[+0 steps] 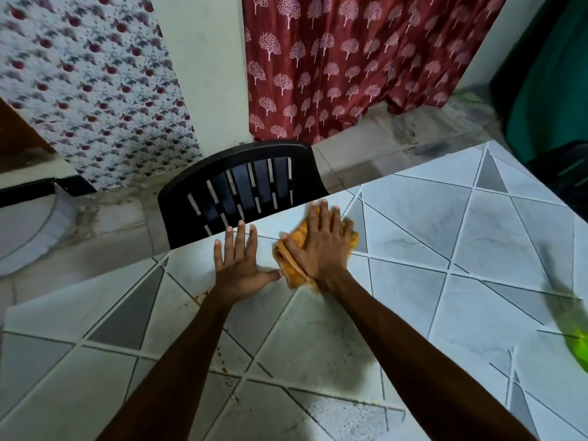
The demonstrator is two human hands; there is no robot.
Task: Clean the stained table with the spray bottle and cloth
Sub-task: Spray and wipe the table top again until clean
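- Both flat: right hand (321,246) presses cloth (286,259) on bench (413,218); left hand (237,265) spread, bracing.
- Stains (226,370) nr left arm: wipe there w/ firm, overlapping strokes.

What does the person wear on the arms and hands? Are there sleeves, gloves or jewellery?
The left forearm and right forearm are bare, with no sleeve in view. The left hand and right hand carry no glove, ring, watch or bracelet.
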